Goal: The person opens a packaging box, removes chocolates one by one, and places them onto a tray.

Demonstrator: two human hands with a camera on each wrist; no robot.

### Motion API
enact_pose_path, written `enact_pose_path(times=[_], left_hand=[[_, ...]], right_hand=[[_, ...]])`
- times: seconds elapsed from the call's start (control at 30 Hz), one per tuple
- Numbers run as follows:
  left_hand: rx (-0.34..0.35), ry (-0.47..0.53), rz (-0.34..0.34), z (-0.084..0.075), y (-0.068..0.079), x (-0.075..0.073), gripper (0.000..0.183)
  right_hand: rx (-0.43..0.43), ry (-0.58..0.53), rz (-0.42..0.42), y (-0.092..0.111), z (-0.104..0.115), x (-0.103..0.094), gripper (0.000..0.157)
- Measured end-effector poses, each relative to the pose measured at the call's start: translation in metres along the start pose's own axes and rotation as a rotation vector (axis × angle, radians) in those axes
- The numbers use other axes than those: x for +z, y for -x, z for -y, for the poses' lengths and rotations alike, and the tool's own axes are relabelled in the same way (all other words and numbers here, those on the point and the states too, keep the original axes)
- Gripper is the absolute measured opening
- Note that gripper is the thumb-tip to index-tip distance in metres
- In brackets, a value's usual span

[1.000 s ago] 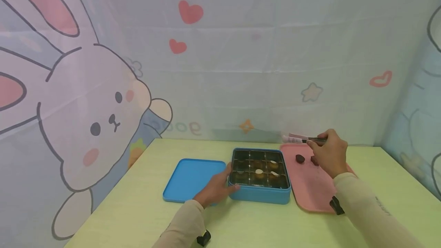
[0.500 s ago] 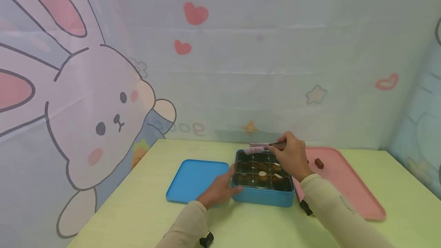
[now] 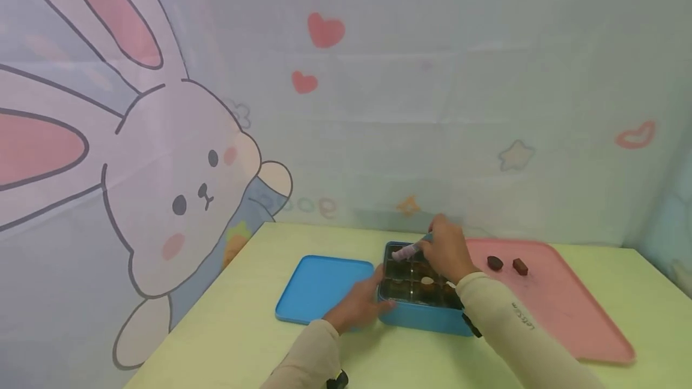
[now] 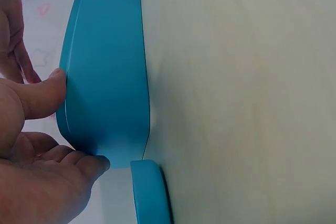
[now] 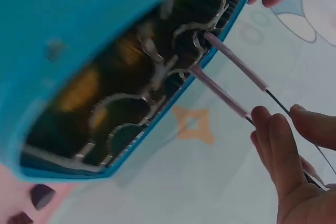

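Pale-pink-tipped, dark-shanked tweezers reach into a blue, rounded-square box

With the box as the dial's centre and 12 at its far edge, a shallow, blue, rounded-square lid lies at 9 o'clock on the pale yellow-green table. The left hand, half open, grips the box between 7 and 9, thumb against the near rim, fingers bent along the side. Inside the box's dark, divided insert, the tweezer tips dip in near 11; whether they hold anything, I cannot tell. A small, pale oval piece sits just toward 6 from the middle. The right hand, nearly closed, pinches the tweezers at 1. At 3 lies a pink, rounded-corner tray, bearing a dark, rounded piece and a brown, rectangular block.
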State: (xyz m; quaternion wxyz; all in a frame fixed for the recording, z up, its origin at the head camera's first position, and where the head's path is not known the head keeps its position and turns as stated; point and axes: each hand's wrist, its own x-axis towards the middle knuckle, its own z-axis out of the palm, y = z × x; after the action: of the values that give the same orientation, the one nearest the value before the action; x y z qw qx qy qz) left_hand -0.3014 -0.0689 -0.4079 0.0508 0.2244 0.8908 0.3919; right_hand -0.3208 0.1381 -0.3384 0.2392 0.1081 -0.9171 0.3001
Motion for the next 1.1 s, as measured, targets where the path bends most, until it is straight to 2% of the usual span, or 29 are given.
enact_pose_path(times=[0.17, 0.33, 0.57, 0.73, 0.8, 0.97, 1.1], left_hand=[[-0.004, 0.023, 0.001, 0.002, 0.004, 0.002, 0.082], [-0.016, 0.041, 0.022, 0.002, 0.005, 0.001, 0.084], [-0.017, 0.006, 0.009, 0.001, 0.003, 0.000, 0.084], [0.013, 0.002, 0.007, 0.002, 0.002, 0.002, 0.083], [0.021, 0.009, 0.003, 0.002, 0.003, 0.002, 0.083], [0.034, 0.017, 0.008, 0.002, 0.005, 0.000, 0.084], [0.042, 0.018, 0.015, 0.000, 0.004, -0.003, 0.084]], right_hand=[[-0.026, 0.092, 0.056, -0.004, 0.010, 0.010, 0.028], [0.019, 0.087, 0.061, -0.008, 0.013, 0.018, 0.038], [0.004, 0.001, 0.033, -0.014, 0.011, 0.023, 0.033], [-0.003, 0.035, 0.019, -0.014, 0.011, 0.028, 0.036], [0.000, 0.050, 0.023, -0.014, 0.013, 0.030, 0.029], [0.001, 0.094, 0.063, -0.014, 0.021, 0.036, 0.021], [0.013, 0.113, 0.085, -0.016, 0.026, 0.036, 0.022]])
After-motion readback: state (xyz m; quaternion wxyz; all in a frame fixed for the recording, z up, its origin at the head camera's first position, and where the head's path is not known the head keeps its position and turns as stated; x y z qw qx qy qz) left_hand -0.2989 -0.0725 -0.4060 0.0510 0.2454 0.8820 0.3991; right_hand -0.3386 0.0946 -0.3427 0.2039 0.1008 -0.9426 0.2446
